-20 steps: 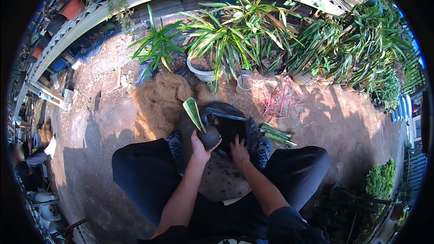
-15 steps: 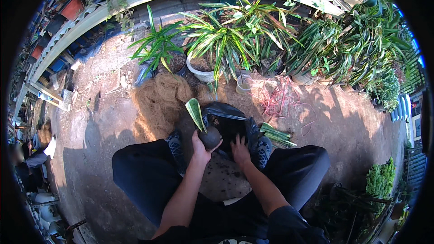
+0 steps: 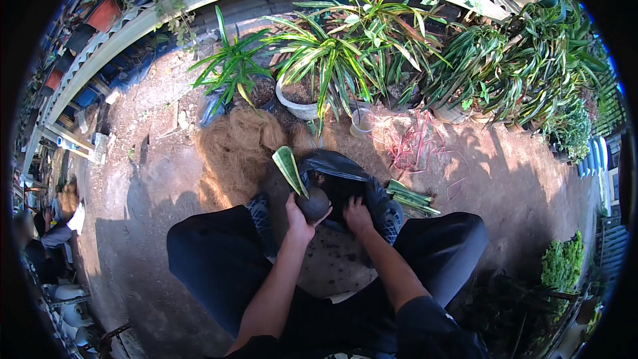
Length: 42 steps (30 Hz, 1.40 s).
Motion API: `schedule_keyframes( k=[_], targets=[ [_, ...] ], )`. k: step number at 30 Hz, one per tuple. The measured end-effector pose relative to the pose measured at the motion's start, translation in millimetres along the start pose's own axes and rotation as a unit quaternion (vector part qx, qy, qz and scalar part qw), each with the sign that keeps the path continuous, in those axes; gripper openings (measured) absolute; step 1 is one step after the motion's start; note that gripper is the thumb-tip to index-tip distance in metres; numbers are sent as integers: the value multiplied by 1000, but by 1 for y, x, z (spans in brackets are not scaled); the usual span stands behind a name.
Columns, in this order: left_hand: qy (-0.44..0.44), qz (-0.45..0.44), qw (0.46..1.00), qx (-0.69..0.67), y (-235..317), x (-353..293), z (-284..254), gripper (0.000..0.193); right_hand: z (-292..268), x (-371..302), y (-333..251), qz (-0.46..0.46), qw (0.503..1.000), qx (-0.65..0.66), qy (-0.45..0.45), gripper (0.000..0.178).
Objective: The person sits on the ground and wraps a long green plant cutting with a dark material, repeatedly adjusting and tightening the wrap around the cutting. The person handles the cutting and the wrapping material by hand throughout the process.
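My left hand (image 3: 300, 220) is closed around a dark round ball of soil (image 3: 315, 205). A yellow-edged green leaf cutting (image 3: 289, 169) stands up out of the ball, tilted to the left. Just to the right, a black plastic bag (image 3: 339, 161) lies open between my feet, its inside dark. My right hand (image 3: 357, 217) reaches into the bag's near side with its fingers bent and drawn together. The fingertips sink into the dark contents, so what they hold is hidden.
Brown coconut fibre (image 3: 238, 146) is heaped beyond my left foot. Cut green leaves (image 3: 412, 198) lie beside my right foot, with pink string (image 3: 413, 149) farther off. A clear plastic cup (image 3: 362, 121) stands before potted plants (image 3: 325, 56). Another person (image 3: 50, 233) sits far left.
The fingers of my right hand, spread before, have bent and come together in the bag. My left hand keeps its hold on the soil ball, almost unmoved.
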<state>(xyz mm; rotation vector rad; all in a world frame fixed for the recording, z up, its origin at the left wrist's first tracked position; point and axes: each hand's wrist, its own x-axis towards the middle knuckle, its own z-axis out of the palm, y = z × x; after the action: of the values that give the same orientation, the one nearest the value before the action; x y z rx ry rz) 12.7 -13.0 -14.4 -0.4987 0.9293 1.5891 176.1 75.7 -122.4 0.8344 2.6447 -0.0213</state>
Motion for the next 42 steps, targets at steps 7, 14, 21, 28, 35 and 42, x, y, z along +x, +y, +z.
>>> schedule_keyframes(
  k=[7,14,21,28,35,42],
  targets=[
    [-8,5,1000,4,3,-1,2,60,-14,10,16,8,999,34,-9,24],
    [-12,13,1000,7,1,2,3,61,-36,18,35,220,891,389,76,24],
    [-19,23,1000,9,2,3,9,59,-76,19,49,183,487,854,-3,28],
    [-20,14,1000,9,1,-2,14,59,-88,9,52,154,336,926,-75,27],
    [-18,16,1000,13,-1,0,7,61,-72,13,26,302,397,867,0,34],
    [0,12,1000,12,0,1,5,60,-64,16,19,312,554,772,17,42]
  ],
)
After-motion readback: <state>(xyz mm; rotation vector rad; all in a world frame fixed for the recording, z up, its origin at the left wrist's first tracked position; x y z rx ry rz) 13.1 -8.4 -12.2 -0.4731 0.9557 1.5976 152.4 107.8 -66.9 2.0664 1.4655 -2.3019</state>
